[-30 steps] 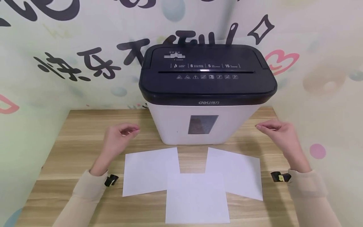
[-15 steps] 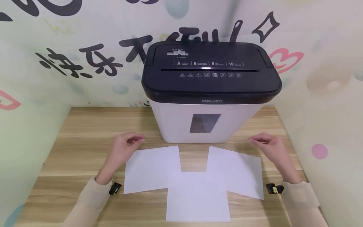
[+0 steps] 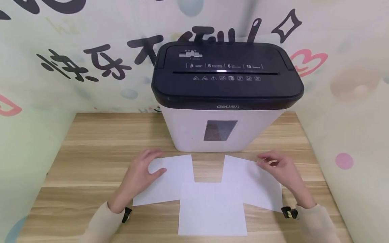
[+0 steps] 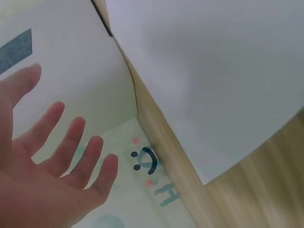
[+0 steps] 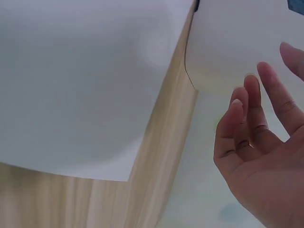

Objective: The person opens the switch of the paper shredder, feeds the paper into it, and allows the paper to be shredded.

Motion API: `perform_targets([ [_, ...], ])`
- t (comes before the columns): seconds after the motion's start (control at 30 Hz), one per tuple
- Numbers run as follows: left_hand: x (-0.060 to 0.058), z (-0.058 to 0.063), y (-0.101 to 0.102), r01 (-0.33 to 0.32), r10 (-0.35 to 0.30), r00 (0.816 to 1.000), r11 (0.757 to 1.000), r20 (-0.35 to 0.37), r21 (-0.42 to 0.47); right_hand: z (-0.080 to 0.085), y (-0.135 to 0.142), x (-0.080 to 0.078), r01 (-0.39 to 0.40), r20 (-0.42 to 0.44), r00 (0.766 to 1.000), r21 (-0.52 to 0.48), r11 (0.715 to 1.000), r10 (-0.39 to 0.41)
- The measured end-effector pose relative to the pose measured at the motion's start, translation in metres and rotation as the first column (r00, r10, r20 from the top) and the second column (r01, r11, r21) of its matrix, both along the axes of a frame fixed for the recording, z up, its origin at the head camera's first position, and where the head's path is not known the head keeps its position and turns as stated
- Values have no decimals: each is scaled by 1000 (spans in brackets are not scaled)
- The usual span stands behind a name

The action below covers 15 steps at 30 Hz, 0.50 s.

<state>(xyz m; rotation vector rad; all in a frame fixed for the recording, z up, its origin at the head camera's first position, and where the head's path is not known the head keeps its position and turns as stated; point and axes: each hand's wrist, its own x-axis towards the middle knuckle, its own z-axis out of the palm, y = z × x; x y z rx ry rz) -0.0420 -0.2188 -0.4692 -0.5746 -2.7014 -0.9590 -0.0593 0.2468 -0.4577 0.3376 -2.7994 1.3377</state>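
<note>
Three sheets of white paper lie on the wooden table: a left sheet [image 3: 176, 184], a right sheet [image 3: 243, 179] and a middle sheet [image 3: 212, 212] that meets the inner ends of the other two. My left hand [image 3: 140, 175] is over the outer part of the left sheet, thumb and fingers spread apart and holding nothing. In the left wrist view its fingers [image 4: 71, 137] are parted. Over the right sheet's outer far corner, my right hand [image 3: 281, 170] has loosely bent fingers with nothing between them. The right wrist view shows its thumb apart from the fingers [image 5: 256, 111].
A white paper shredder [image 3: 188, 128] with a black top [image 3: 228, 89] stands behind the sheets, its feed slot [image 3: 225, 73] facing up. Printed wall cloth [image 3: 106, 91] hangs behind and at both sides of the wooden table [image 3: 97, 141].
Both hands have come inward and toward the person, from beside the shredder to over the outer sheets. The left fingers have spread from a closed-up pose. The sheets lie as before.
</note>
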Motion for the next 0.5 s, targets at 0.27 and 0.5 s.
perform_targets([
  [0.27, 16, -12, 10, 34, -34, 999, 997, -8, -68, -15, -5, 15, -46, -18, 999, 75, 996, 47],
  [0.5, 26, -15, 20, 35, -32, 999, 994, 25, -103, -20, -10, 23, -56, -32, 998, 88, 995, 59],
])
